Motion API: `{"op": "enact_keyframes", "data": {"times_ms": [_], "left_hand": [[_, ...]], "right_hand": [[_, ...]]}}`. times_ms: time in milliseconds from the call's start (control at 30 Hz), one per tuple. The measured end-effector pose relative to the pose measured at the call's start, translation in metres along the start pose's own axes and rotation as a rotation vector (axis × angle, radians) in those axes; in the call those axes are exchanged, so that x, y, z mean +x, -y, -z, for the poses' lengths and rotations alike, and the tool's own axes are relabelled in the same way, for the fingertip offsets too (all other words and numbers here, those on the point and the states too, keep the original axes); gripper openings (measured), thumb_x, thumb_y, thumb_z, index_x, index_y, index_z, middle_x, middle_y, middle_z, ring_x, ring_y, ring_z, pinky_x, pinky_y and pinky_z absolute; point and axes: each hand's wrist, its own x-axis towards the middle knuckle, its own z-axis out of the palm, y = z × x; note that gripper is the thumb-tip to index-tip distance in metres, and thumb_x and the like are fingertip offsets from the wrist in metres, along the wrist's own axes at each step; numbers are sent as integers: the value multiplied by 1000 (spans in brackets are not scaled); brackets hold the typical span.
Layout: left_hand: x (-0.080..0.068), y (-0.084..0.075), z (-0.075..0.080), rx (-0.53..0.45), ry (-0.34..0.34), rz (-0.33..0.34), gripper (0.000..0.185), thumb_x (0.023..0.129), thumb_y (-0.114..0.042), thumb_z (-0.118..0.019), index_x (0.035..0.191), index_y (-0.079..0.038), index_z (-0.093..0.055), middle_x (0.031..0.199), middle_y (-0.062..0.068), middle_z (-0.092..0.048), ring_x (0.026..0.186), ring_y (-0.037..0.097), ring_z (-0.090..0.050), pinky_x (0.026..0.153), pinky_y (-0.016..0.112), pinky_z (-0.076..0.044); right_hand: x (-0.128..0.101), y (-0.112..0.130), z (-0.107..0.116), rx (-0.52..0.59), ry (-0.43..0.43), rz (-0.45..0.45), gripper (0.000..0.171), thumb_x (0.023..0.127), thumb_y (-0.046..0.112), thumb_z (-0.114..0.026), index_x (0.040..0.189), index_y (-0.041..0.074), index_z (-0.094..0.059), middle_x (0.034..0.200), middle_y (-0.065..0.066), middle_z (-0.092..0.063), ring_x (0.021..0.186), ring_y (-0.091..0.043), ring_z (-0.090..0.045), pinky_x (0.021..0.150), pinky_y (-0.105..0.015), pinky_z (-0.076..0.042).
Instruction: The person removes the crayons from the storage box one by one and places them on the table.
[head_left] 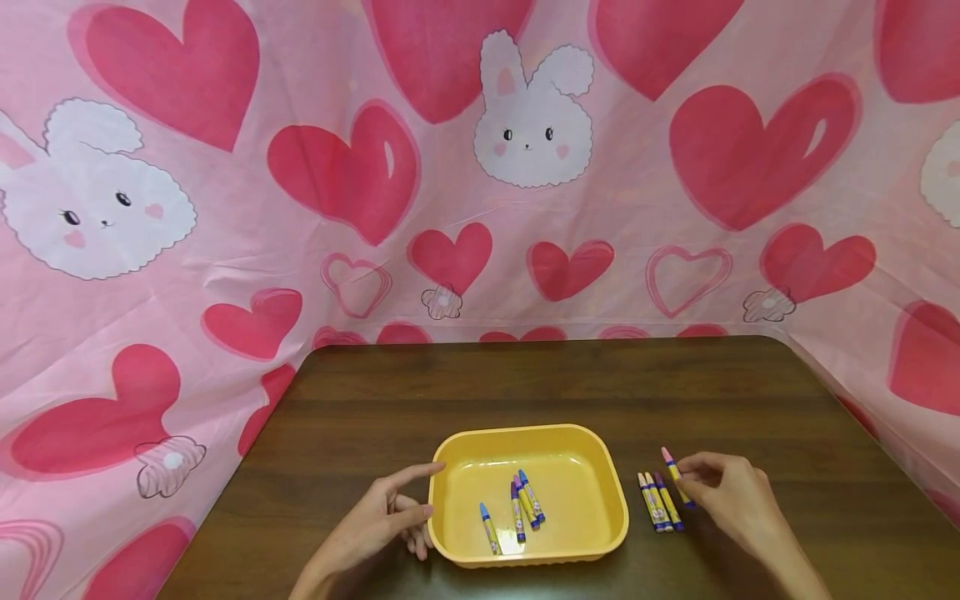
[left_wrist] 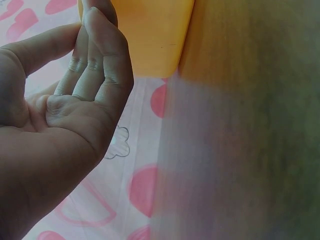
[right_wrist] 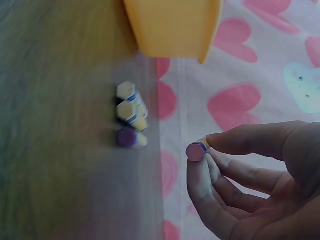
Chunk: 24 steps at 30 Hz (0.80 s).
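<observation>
A yellow plastic tray point(head_left: 525, 431) stands on the table, with several crayons inside. One blue crayon point(head_left: 490, 529) lies apart from a cluster holding a purple crayon point(head_left: 518, 514) and another blue crayon point(head_left: 532, 497). My left hand point(head_left: 387, 512) grips the tray's left side, index fingertip and thumb at the rim. To the right of the tray, my right hand point(head_left: 731, 496) pinches a pink-tipped crayon point(right_wrist: 195, 151) between thumb and fingers. Just left of that hand, two pale crayons point(right_wrist: 126, 111) and a dark purple crayon point(right_wrist: 128, 137) lie side by side on the table.
The dark brown wooden table point(head_left: 555, 379) has rounded far corners. Behind it and along its sides hangs a pink cloth point(head_left: 600, 200) printed with hearts and rabbits.
</observation>
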Motion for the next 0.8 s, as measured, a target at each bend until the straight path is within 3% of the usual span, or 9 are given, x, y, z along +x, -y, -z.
{"op": "enact_keyframes", "data": {"times_ms": [300,467,633,800], "left_hand": [[-1,1,0,-3,0,-7,57,101,-9,-57,151,2,-33,81,32,-68,63,18,-68,64,39,-62],[0,3,1,-6,19,-32,56,102,-8,-55,152,3,-32,82,38,-64,64,18,-69,65,49,-60],[0,3,0,-5,23,-43,56,102,-7,-55,152,3,-32,82,41,-63,63,18,-69,64,49,-60],[0,3,1,-11,23,-46,57,101,-7,-56,152,3,-32,82,40,-63,63,18,-69,65,52,-60]], "right_hand": [[6,-16,-6,-9,95,-67,13,81,10,-71,93,7,-75,82,-1,-71,75,-15,-60,62,-29,-47],[8,-19,-13,-21,119,-78,13,78,8,-72,91,5,-74,78,1,-69,70,-15,-59,59,-29,-45],[7,-19,-18,15,148,-100,10,80,7,-74,89,2,-73,76,-1,-70,61,-14,-62,53,-27,-49],[6,-15,-20,-4,138,-91,10,79,6,-75,87,2,-74,76,-1,-70,65,-14,-61,55,-26,-49]]}}
